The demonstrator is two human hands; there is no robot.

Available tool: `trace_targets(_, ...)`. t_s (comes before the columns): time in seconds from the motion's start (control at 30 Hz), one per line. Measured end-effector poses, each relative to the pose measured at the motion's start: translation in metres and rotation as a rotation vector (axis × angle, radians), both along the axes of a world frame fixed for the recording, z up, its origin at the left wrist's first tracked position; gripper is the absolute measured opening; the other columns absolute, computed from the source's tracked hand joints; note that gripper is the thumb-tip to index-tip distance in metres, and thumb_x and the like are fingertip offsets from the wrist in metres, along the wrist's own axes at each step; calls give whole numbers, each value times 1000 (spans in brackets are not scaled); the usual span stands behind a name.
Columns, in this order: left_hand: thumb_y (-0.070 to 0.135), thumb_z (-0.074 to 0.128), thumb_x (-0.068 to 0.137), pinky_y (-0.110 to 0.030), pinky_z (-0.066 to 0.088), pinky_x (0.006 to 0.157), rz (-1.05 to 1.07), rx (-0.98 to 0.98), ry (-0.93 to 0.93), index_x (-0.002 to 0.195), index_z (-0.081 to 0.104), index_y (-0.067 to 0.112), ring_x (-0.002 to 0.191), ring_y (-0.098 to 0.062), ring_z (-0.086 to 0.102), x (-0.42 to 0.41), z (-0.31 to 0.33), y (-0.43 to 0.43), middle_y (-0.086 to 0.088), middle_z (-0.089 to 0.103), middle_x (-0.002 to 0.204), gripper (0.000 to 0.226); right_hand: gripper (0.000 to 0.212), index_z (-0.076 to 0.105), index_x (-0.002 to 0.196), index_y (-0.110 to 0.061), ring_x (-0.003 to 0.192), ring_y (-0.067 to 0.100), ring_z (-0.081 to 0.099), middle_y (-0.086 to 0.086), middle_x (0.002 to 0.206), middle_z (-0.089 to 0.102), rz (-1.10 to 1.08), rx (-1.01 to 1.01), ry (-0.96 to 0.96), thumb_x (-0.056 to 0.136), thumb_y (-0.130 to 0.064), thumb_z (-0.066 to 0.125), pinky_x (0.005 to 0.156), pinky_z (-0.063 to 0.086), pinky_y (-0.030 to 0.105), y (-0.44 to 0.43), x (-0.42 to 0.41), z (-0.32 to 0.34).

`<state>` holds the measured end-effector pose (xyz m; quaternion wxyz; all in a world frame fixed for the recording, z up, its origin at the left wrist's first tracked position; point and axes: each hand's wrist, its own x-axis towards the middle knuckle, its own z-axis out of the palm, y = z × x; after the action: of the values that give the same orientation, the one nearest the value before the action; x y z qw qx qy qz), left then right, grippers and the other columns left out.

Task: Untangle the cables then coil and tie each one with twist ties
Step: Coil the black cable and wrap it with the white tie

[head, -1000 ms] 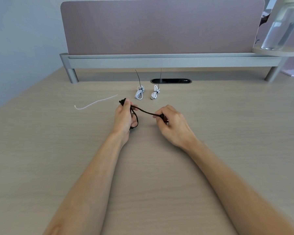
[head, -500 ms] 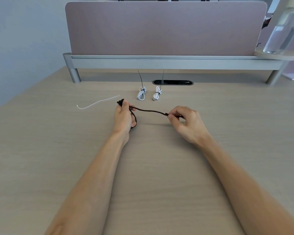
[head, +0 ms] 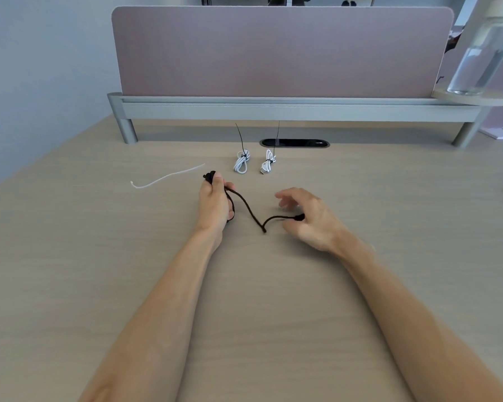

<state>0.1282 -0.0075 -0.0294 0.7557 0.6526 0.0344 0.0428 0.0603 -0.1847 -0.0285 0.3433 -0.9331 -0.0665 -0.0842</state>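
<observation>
Coiling the black cable (head: 251, 214) is the step in hand, I reckon. The left hand (head: 215, 203) has its grip clamped on the loops made so far, one plug poking out above the fist. The rest of the cable sags down to the bench (head: 70, 271), kinks, and runs to the other plug, just by the right hand (head: 311, 219). That hand's grip is apart, fingers spread, not pinching anything as far as I can see.

Risk from here: that kink could get wound in and the coil would twist or spring open, especially if the left grip slackens. The white tie (head: 166, 177) lies well off to the left, so reaching for it one-handed might let loops slip.

Two white cables (head: 241, 163) sit already tied further back. The only container is a clear bottle (head: 482, 53) on the shelf, looks to hold water.
</observation>
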Motion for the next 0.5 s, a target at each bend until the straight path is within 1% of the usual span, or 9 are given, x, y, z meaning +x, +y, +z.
trace_targets(0.07, 30, 31, 104, -17, 26, 41, -64, 48, -20, 81, 42, 19, 32, -5, 25, -3, -1, -4, 1, 53, 78, 28, 59, 48, 137, -23, 121, 10, 48, -9, 126, 55, 27, 41, 22, 80, -38, 54, 101, 40, 32, 9, 0, 0)
trace_targets(0.13, 30, 32, 104, -19, 27, 42, -134, 84, -48, 81, 42, 19, 33, -5, 26, -7, -1, -7, 2, 53, 78, 28, 49, 49, 137, -19, 117, 7, 49, -10, 122, 55, 14, 89, 17, 94, -42, 50, 97, 39, 27, 20, 3, -1)
trace_targets(0.17, 30, 32, 104, -18, 28, 41, -161, 97, -60, 81, 42, 19, 34, -5, 26, -8, -1, -9, 2, 54, 80, 27, 42, 55, 129, -18, 106, 7, 53, -10, 111, 58, 10, 88, 8, 97, -44, 47, 91, 40, 26, 25, 5, -2)
trace_targets(0.2, 29, 32, 104, -17, 28, 39, -182, 106, -66, 81, 43, 19, 35, -6, 25, -9, 0, -9, 1, 54, 80, 27, 37, 62, 113, -17, 90, 9, 55, -9, 94, 60, 13, 61, -16, 98, -44, 44, 83, 41, 28, 30, 7, -4)
trace_targets(0.23, 29, 32, 104, -17, 27, 38, -198, 106, -68, 81, 43, 18, 35, -6, 25, -10, 1, -10, -1, 54, 80, 28, 36, 64, 96, -16, 74, 12, 51, -8, 76, 55, 20, 30, -43, 98, -45, 43, 74, 40, 31, 33, 9, -6)
trace_targets(0.27, 28, 32, 105, -17, 25, 38, -214, 94, -70, 81, 44, 16, 34, -5, 24, -11, 2, -10, -3, 53, 80, 29, 38, 64, 85, -16, 65, 13, 45, -7, 63, 47, 24, 12, -61, 98, -45, 43, 68, 37, 32, 35, 10, -8)
trace_targets(0.33, 26, 31, 105, -17, 23, 36, -246, 69, -83, 82, 43, 14, 33, -4, 24, -12, 3, -12, -2, 54, 79, 28, 35, 65, 77, -19, 65, 14, 42, -6, 58, 44, 21, 19, -52, 95, -44, 49, 68, 35, 33, 36, 14, -14)
trace_targets(0.4, 25, 32, 105, -16, 23, 34, -263, 79, -94, 83, 42, 13, 33, -4, 24, -14, 4, -13, 0, 55, 79, 27, 26, 66, 75, -24, 70, 10, 49, -9, 63, 55, 12, 39, -30, 91, -42, 58, 73, 38, 34, 36, 15, -16)
trace_targets(0.5, 24, 32, 105, -17, 20, 36, -237, 18, -95, 82, 42, 13, 33, -5, 22, -12, 3, -13, -1, 54, 78, 27, 20, 68, 74, -19, 56, -2, 48, -18, 58, 57, -7, 293, 0, 90, -31, 66, 64, 38, 22, 36, 11, -9)
